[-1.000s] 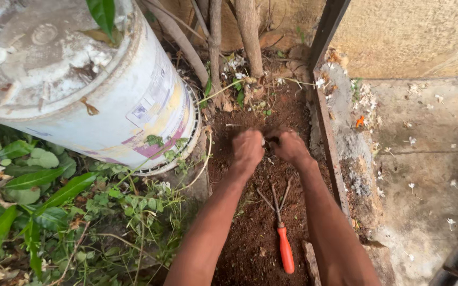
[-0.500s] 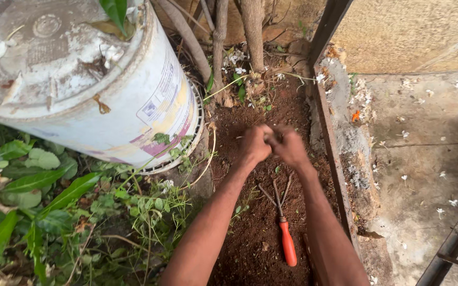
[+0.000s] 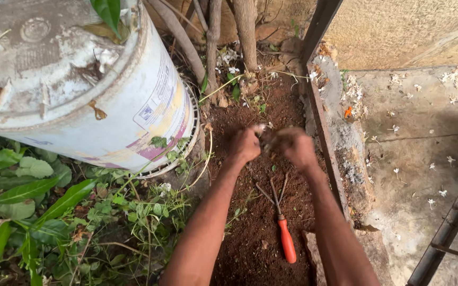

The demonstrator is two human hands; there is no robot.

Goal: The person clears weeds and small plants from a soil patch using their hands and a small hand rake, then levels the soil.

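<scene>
Above the soil bed [image 3: 271, 212], left hand [image 3: 246, 145] and right hand [image 3: 297, 148], both curled shut, pinch something small and unclear between them, which might drop and vanish in loose dirt near the orange-handled hand fork [image 3: 283, 233] below.

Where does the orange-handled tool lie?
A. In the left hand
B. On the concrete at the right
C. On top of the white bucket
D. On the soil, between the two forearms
D: the tool lies flat on the soil between the forearms, untouched, while the left hand and the right hand are closed together farther up the bed.
</scene>
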